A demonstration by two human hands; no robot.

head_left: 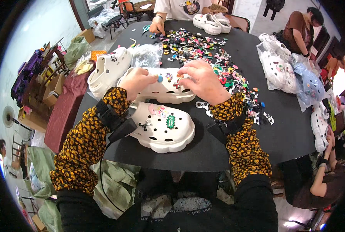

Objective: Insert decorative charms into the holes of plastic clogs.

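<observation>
A white foam clog (166, 94) lies crosswise on the black table between my hands, with several small charms on its upper. My left hand (139, 82) is closed at the clog's left part, thumb and finger pinching a small blue shoe charm (160, 78). Bent over the toe end is my right hand (204, 80), its fingers gripping the clog next to a red and green charm (178, 82). Nearer me rests a second white clog (161, 135) bearing pink, black and green charms. Another white clog (109, 69) leans at the left.
Loose charms (197, 44) spread over the table (284, 131) beyond and right of my hands. A clear plastic bag (147, 54) lies behind the clog. Bagged clogs (279, 69) stand at the right edge. Across the table, a person's hand (157, 26) reaches into the charms.
</observation>
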